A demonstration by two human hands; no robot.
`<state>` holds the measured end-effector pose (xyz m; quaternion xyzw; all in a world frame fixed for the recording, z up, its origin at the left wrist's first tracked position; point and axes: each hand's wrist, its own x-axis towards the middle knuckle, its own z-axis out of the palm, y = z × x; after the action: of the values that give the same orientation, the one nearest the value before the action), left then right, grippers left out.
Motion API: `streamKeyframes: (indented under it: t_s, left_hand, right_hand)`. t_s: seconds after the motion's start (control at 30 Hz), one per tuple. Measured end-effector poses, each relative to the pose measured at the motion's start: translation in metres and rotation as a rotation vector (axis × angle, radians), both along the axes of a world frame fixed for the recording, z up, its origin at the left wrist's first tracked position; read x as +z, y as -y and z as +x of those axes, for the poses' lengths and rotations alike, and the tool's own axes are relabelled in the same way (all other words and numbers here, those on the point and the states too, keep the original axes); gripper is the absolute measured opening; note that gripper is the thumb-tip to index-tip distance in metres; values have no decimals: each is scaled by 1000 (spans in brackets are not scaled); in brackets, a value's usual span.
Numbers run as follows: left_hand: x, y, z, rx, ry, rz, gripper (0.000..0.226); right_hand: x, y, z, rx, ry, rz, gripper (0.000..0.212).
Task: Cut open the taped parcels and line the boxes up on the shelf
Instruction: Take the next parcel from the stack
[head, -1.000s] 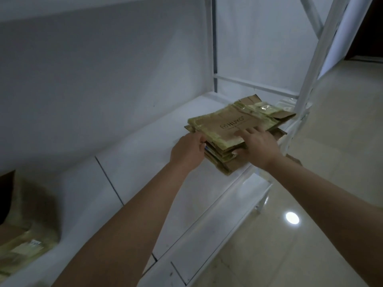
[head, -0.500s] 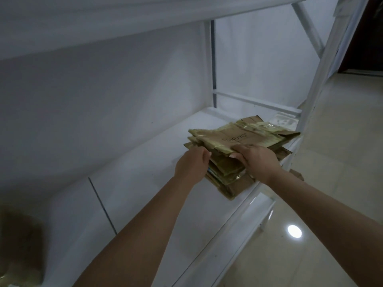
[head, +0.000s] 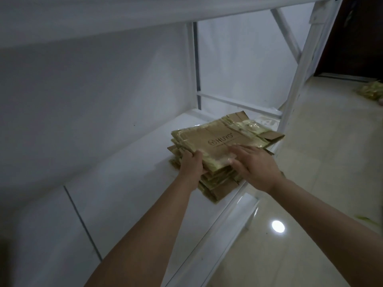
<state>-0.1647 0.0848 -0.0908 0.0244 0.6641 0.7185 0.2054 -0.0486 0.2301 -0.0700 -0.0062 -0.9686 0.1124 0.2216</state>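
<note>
A stack of flattened cardboard boxes (head: pixel 223 150) lies on the white shelf board (head: pixel 116 195), near its far right end and close to the front edge. The boxes are brown corrugated card, thin and rectangular, their edges and seams wrapped in glossy yellowish-green packing tape that crinkles and catches the light. The layers sit unevenly, so corners and flaps of lower sheets poke out at the near and far sides. The top box (head: pixel 219 139) carries a round logo and the printed word "HUYO", with a line of smaller print under it that is too fine to read.

The left hand (head: pixel 191 167) grips the near left edge of the stack, thumb on top of the upper box and fingers curled round the side. The right hand (head: pixel 256 166) lies palm down on the near right part of the top box, fingers stretched out flat and spread, pressing on the taped surface. The 2 hands sit close together at the near end, with the stack reaching away from them toward the far right.

The shelf is smooth painted metal with a seam line across the board on the left, a white upright post (head: pixel 298 79) at the right end, and another shelf board (head: pixel 124 19) overhead. The floor (head: pixel 323 183) to the right is glossy pale tile with 1 bright light reflection (head: pixel 278 226). More yellowish-green wrapped material (head: pixel 372 92) lies on the floor at the far right, blurred.
</note>
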Motion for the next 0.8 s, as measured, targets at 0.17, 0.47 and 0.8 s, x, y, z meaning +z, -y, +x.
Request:
streamKeyframes:
  t_s: [0.17,0.47,0.8]
  left_hand:
    - [22,22,-3,61,-325,-207,30]
    - [67,119,-1,295,-488,-190,20]
    - [51,276,62,117,-388,-118,23]
  right_hand:
    - [23,-12,2,-98,-90,-81,55]
    - [41,-11,-11,-414,-193,-270,46]
    - [11,86,12,-331,-12,-1060,45]
